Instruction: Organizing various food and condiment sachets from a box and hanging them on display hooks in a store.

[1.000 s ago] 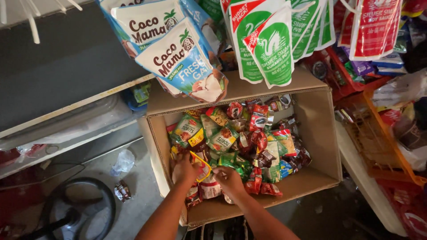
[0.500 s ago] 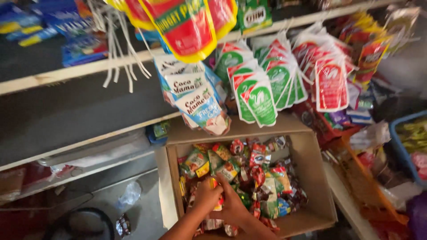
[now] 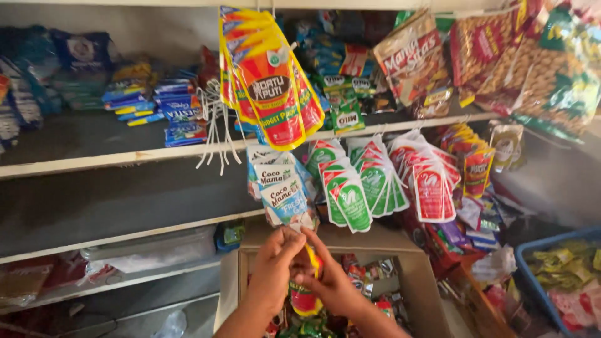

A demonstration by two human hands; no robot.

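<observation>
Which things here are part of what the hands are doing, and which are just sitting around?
In use: left hand, right hand, red and yellow sachet, cardboard box.
Lying about: hanging green pouches, blue crate, shelf.

The left hand (image 3: 275,263) and right hand (image 3: 328,281) meet on a sachet strip (image 3: 305,294), directly above the cardboard box (image 3: 413,275) of sachets. Just beyond the fingertips hang pouches (image 3: 285,197). Shelves (image 3: 113,156) extend left of the hands; a crate (image 3: 532,269) sits right.
</observation>
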